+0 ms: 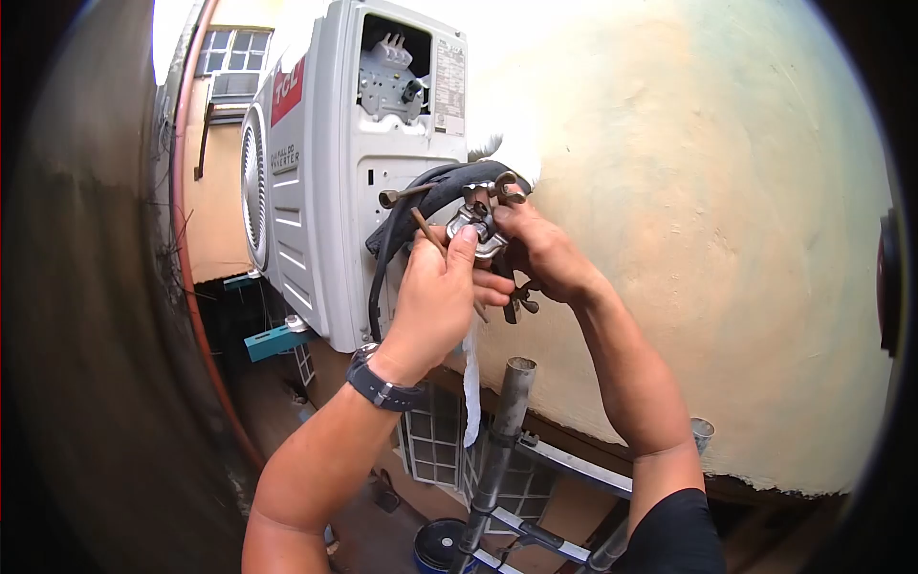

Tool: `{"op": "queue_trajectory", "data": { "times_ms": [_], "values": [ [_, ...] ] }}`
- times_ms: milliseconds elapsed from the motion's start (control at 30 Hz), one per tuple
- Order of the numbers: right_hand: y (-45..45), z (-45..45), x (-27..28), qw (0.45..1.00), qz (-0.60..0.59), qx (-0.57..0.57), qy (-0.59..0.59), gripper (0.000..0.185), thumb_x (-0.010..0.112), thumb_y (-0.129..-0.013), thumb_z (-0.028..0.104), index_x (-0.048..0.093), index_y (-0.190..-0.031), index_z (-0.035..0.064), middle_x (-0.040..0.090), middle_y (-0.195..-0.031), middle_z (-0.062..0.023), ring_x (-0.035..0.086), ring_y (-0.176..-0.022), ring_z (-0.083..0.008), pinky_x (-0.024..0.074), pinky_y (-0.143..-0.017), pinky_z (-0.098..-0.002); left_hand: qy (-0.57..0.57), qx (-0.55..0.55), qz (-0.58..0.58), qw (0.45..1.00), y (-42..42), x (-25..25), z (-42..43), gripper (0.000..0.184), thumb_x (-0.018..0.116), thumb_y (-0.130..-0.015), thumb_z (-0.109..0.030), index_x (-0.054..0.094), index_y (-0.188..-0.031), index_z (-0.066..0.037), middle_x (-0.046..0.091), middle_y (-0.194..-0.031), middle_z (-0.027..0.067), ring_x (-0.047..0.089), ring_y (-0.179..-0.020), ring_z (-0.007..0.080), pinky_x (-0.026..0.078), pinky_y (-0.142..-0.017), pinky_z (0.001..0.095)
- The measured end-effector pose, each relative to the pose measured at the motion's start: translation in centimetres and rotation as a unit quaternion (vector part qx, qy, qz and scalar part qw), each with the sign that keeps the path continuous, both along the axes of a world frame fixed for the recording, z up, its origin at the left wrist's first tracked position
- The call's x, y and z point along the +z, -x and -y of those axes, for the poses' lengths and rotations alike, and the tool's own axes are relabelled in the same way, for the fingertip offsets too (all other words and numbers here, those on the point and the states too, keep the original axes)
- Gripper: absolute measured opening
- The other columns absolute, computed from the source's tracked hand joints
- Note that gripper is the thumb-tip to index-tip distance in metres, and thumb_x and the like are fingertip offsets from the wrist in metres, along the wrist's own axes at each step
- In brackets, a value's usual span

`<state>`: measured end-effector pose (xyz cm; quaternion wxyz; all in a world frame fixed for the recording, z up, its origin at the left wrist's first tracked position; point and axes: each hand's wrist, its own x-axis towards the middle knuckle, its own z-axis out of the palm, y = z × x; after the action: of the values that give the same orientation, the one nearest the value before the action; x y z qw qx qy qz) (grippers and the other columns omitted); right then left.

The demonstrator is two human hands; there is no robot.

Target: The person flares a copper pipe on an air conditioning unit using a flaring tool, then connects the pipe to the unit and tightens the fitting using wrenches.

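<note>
A metal clamp-like tool (pixel 478 226) with wing-shaped handles is held between both hands, in front of the side of a white outdoor air-conditioner unit (pixel 330 191). My left hand (pixel 442 277) grips it from the left, thumb pressed on its face, with a thin copper pipe (pixel 427 231) passing by the fingers. On the right, my right hand (pixel 540 244) has its fingers closed at the tool's upper right. Behind the tool curves a bundle of black insulated tubing (pixel 435 196). A flared pipe end (pixel 389 199) points left beside it. Below the hands hangs a white strip (pixel 471 392).
A cream wall (pixel 708 191) rises at the right. Below stand a scaffold's metal tube (pixel 505 421) and rails. A teal bracket (pixel 277 342) supports the unit. The unit's upper wiring opening (pixel 394 77) is uncovered. A reddish pipe (pixel 180 172) runs down the left. A round dark-lidded container (pixel 442 543) sits below.
</note>
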<state>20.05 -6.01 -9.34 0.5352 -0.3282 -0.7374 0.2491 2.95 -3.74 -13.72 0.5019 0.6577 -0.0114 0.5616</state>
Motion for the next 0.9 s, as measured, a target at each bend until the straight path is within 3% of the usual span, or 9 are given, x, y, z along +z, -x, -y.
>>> {"op": "queue_trajectory", "data": {
  "times_ms": [167, 267, 367, 567, 600, 633, 700, 733, 900],
  "values": [
    [0.4, 0.6, 1.0, 0.999, 0.014, 0.041, 0.002, 0.046, 0.048, -0.106, 0.037, 0.039, -0.142, 0.0091, 0.055, -0.118, -0.0078, 0.056, -0.101, -0.0159, 0.0506, -0.086, -0.0322, -0.062, 0.096, -0.119, 0.986, 1.6, 1.0, -0.8, 0.034, 0.044, -0.112, -0.032, 0.045, -0.118, 0.002, 0.063, -0.099, 0.0147, 0.070, -0.071, 0.0184, 0.057, -0.058, 0.0268],
    [1.2, 0.4, 0.5, 0.986, 0.092, -0.039, -0.130, 0.057, 0.053, -0.105, 0.053, 0.044, -0.135, 0.0058, 0.058, -0.111, -0.0069, 0.054, -0.102, -0.0146, 0.0495, -0.087, -0.0324, -0.075, 0.124, -0.149, 0.978, 2.2, 1.4, -0.4, 0.035, 0.044, -0.112, -0.033, 0.045, -0.118, 0.002, 0.060, -0.095, 0.0112, 0.068, -0.069, 0.0158, 0.056, -0.057, 0.0257],
    [1.4, 0.5, 0.5, 0.990, 0.096, -0.073, -0.067, 0.056, 0.051, -0.106, 0.056, 0.046, -0.132, 0.0063, 0.059, -0.106, -0.0054, 0.053, -0.099, -0.0131, 0.0487, -0.087, -0.0317, -0.082, 0.138, -0.182, 0.970, 2.7, 1.8, -0.1, 0.034, 0.046, -0.111, -0.031, 0.045, -0.118, 0.002, 0.058, -0.093, 0.0085, 0.068, -0.070, 0.0150, 0.056, -0.058, 0.0257],
    [0.2, -2.5, -0.8, 0.994, 0.005, 0.043, -0.105, 0.042, 0.043, -0.109, 0.050, 0.047, -0.119, 0.0099, 0.058, -0.086, -0.0009, 0.056, -0.061, -0.0090, 0.0460, -0.048, -0.0250, -0.203, 0.247, -0.303, 0.898, 3.8, 2.3, 0.6, 0.032, 0.053, -0.108, -0.024, 0.044, -0.115, 0.006, 0.063, -0.093, 0.0134, 0.073, -0.083, 0.0208, 0.057, -0.070, 0.0342],
    [0.1, -2.4, -0.8, 0.994, 0.011, 0.046, -0.099, 0.041, 0.043, -0.109, 0.050, 0.047, -0.118, 0.0100, 0.058, -0.084, -0.0014, 0.056, -0.059, -0.0097, 0.0466, -0.049, -0.0255, -0.201, 0.272, -0.359, 0.870, 4.0, 2.8, 1.4, 0.034, 0.057, -0.104, -0.010, 0.043, -0.133, 0.003, 0.068, -0.103, 0.0150, 0.072, -0.088, 0.0212, 0.056, -0.077, 0.0350],
    [0.0, -2.3, -0.8, 0.994, 0.018, 0.049, -0.094, 0.039, 0.043, -0.109, 0.049, 0.046, -0.116, 0.0102, 0.058, -0.083, -0.0018, 0.056, -0.058, -0.0103, 0.0472, -0.049, -0.0261, -0.204, 0.276, -0.360, 0.867, 4.3, 2.7, 0.8, 0.034, 0.057, -0.104, -0.010, 0.043, -0.133, 0.003, 0.068, -0.103, 0.0150, 0.072, -0.088, 0.0212, 0.056, -0.077, 0.0350],
    [0.2, -2.5, -0.8, 0.993, 0.010, 0.052, -0.107, 0.038, 0.043, -0.109, 0.048, 0.045, -0.113, 0.0101, 0.058, -0.081, -0.0028, 0.055, -0.055, -0.0109, 0.0470, -0.048, -0.0264, -0.506, 0.471, -0.246, 0.680, 4.8, 1.6, -0.4, 0.043, 0.065, -0.093, -0.002, 0.046, -0.130, 0.003, 0.067, -0.101, 0.0168, 0.069, -0.096, 0.0296, 0.055, -0.079, 0.0385],
    [0.3, -2.5, -0.8, 0.991, 0.011, 0.050, -0.122, 0.038, 0.044, -0.109, 0.048, 0.045, -0.113, 0.0100, 0.058, -0.081, -0.0027, 0.055, -0.055, -0.0107, 0.0472, -0.049, -0.0263, -0.499, 0.524, -0.229, 0.651, 4.8, 1.3, -0.4, 0.044, 0.070, -0.082, 0.001, 0.054, -0.123, 0.000, 0.064, -0.105, 0.0170, 0.064, -0.100, 0.0356, 0.054, -0.081, 0.0423],
    [0.2, -2.2, -0.6, 0.989, 0.008, 0.071, -0.131, 0.037, 0.044, -0.109, 0.047, 0.044, -0.111, 0.0099, 0.057, -0.082, -0.0021, 0.055, -0.056, -0.0100, 0.0480, -0.049, -0.0262, -0.518, 0.665, -0.102, 0.528, 4.4, 1.7, 1.9, 0.025, 0.075, -0.081, -0.010, 0.065, -0.103, -0.008, 0.064, -0.101, 0.0072, 0.067, -0.085, 0.0285, 0.056, -0.072, 0.0394]
  ]
}}
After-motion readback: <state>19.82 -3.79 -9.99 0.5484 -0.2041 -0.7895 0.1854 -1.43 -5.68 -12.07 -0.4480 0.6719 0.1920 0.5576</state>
